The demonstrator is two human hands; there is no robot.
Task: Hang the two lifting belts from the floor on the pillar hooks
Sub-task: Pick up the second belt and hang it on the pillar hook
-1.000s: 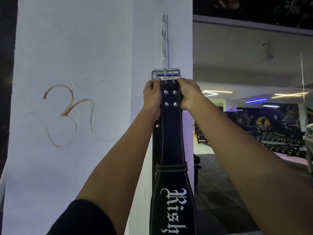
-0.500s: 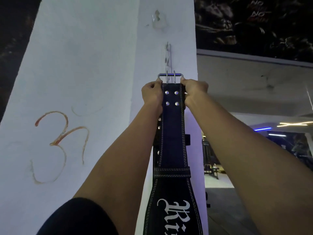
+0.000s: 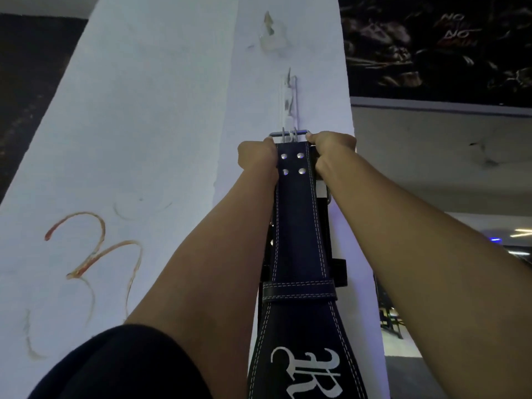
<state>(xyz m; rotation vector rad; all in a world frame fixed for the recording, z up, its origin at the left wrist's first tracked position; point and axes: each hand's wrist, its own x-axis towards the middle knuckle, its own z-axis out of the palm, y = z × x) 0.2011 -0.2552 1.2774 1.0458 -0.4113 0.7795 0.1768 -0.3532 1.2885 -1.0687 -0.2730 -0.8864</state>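
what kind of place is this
Most likely a gym: both hands hold a lifting belt up to a pillar hook, a "NO" mural fills the wall, and benches stand behind.

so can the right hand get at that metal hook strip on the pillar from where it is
Probably yes. The right hand grips the belt by its buckle, just below the hook strip, and only bare pillar lies between. It is busy with the belt, though.

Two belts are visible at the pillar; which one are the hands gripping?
The front belt, with four rivets and white lettering, held at its buckle end by the left hand and right hand. The other belt hangs behind it, mostly hidden.
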